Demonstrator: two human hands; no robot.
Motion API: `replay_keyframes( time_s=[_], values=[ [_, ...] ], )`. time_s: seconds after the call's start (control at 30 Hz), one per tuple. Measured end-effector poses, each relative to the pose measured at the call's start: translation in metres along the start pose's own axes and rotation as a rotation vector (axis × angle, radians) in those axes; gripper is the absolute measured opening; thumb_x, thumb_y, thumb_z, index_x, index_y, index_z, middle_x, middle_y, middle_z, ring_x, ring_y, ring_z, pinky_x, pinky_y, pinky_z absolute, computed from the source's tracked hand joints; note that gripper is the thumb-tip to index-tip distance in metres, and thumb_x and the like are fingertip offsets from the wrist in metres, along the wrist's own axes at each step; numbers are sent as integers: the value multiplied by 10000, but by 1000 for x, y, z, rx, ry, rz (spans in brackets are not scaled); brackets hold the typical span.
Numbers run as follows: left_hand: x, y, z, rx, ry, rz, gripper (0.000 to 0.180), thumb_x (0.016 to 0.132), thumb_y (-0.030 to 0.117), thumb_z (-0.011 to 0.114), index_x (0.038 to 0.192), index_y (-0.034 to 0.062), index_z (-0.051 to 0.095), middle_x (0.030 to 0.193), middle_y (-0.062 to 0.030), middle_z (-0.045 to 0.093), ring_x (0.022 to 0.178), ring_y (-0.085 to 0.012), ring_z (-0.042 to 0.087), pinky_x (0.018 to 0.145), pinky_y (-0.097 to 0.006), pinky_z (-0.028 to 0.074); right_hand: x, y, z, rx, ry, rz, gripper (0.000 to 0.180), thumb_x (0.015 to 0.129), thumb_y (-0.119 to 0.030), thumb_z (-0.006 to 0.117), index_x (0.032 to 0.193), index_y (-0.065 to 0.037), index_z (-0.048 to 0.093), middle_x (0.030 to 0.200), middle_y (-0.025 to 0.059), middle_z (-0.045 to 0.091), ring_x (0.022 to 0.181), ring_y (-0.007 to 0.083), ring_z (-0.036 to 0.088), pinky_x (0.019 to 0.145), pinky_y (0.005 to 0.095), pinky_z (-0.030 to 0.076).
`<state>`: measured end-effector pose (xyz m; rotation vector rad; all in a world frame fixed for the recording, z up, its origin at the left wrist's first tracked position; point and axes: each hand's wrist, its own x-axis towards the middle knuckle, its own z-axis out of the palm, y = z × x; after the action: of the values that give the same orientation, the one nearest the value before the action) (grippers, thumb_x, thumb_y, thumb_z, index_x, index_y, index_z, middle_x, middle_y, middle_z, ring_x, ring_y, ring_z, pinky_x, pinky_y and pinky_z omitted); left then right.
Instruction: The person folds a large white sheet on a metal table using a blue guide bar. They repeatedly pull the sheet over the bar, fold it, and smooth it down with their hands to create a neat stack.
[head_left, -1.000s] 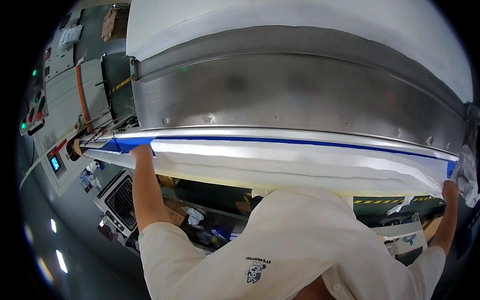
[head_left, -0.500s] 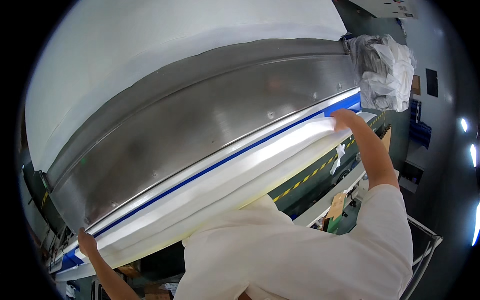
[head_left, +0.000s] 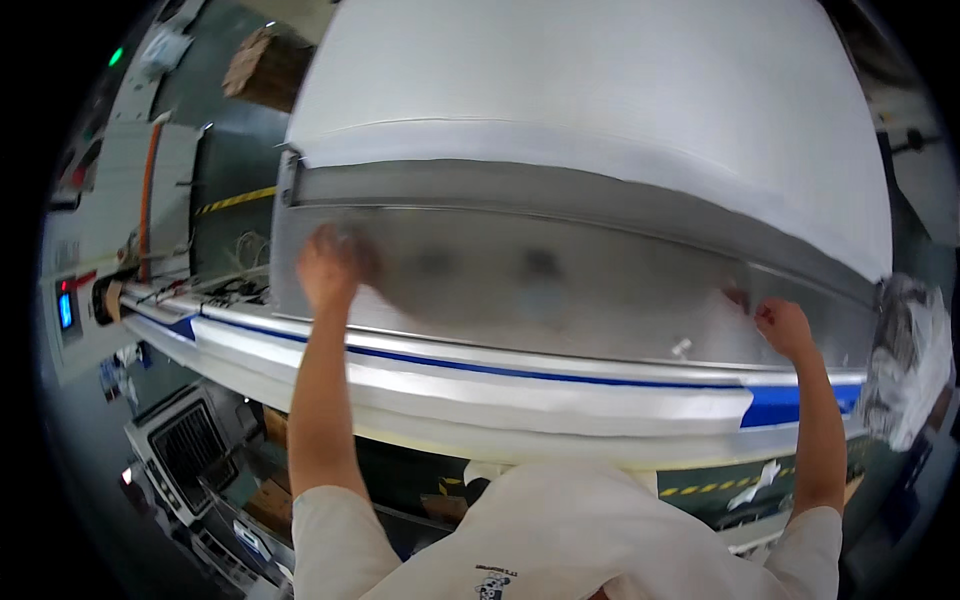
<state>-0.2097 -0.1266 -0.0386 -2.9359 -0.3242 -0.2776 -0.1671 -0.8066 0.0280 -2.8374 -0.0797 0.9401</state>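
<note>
A long, shiny metal plate (head_left: pixel 600 290) stretches across the middle, below a broad sheet of white fabric (head_left: pixel 600 70). Over the plate's left end is my left hand (head_left: pixel 328 268), blurred by motion so its fingers cannot be made out. Toward the right end, my right hand (head_left: pixel 785 325) hovers close above the metal with its fingers curled together; whether anything is between them is hidden. Along the near edge lies a folded white cloth strip (head_left: pixel 560 402), touched by neither hand. A blue band (head_left: pixel 790 405) runs beside it and shows wider at the right.
Crumpled clear plastic (head_left: pixel 905 360) wraps something at the right end. On the left stand a white machine housing (head_left: pixel 165 180) with a small lit screen (head_left: pixel 66 310) and a cardboard box (head_left: pixel 268 68). A grey slatted unit (head_left: pixel 190 450) sits low at left.
Both hands have let go of the white cloth strip at the near edge and moved away from me over the metal plate. The view has swung left and levelled.
</note>
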Motion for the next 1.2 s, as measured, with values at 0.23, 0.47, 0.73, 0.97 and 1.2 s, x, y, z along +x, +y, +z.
replay_keyframes(
  time_s=[0.23,0.47,0.73,0.97,1.2],
  values=[
    [34,25,27,-175,147,15,352,886,281,483,1168,76,526,1200,-120,516,1158,-305,455,1002,-454,316,118,-268,-25,64,81,-536,160,809,-220,540,849,-82,610,790,123,623,730,318,589,667,408,462],
    [34,21,41,-354,193,-14,326,892,248,450,1133,57,558,1186,-125,529,1162,-323,449,1004,-467,309,216,-506,-30,264,122,-827,179,773,-245,545,808,-85,618,778,112,639,746,296,604,670,409,477],
    [37,21,42,-363,171,-37,324,878,238,470,1132,56,555,1191,-126,526,1159,-319,456,998,-473,313,279,-604,-28,263,201,-835,205,730,-270,598,854,-125,673,853,79,667,822,259,627,754,373,497],
    [37,17,42,-386,160,-39,337,883,233,465,1158,52,536,1202,-128,513,1157,-316,451,985,-461,307,276,-610,-27,237,209,-769,203,727,-287,602,849,-144,677,854,61,669,832,244,625,759,366,494],
    [87,-2,36,-381,287,-88,393,860,211,496,1229,78,480,1214,-119,503,1121,-299,466,949,-431,315,276,-605,-25,229,294,-753,193,745,-287,569,841,-158,676,833,36,671,805,242,627,734,375,495]
  ],
)
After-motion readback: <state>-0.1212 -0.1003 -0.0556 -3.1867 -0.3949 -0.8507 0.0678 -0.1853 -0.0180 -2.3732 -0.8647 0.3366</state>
